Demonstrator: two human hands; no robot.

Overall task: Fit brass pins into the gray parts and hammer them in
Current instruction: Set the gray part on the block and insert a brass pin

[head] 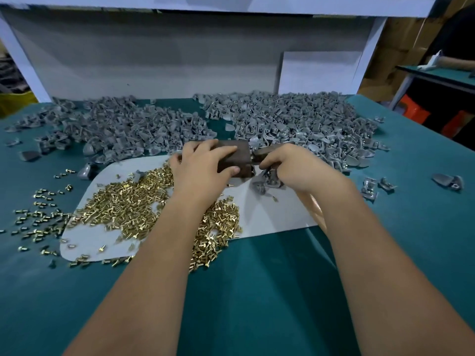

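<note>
A heap of brass pins point(133, 206) lies on a white sheet point(272, 217) on the teal table. My left hand point(203, 165) grips a dark brown block point(237, 156) at the sheet's far edge. My right hand point(288, 164) is closed just right of the block, around a dark handle-like piece point(264, 151) that meets the block. A few gray parts point(267, 182) lie under my right hand. Large piles of gray parts point(295, 119) fill the back of the table.
More gray parts point(115, 127) spread across the back left. Loose brass pins point(38, 217) are scattered on the teal table point(257, 291) left of the sheet. Single gray parts point(448, 181) lie at the right. A white panel point(154, 60) closes the back.
</note>
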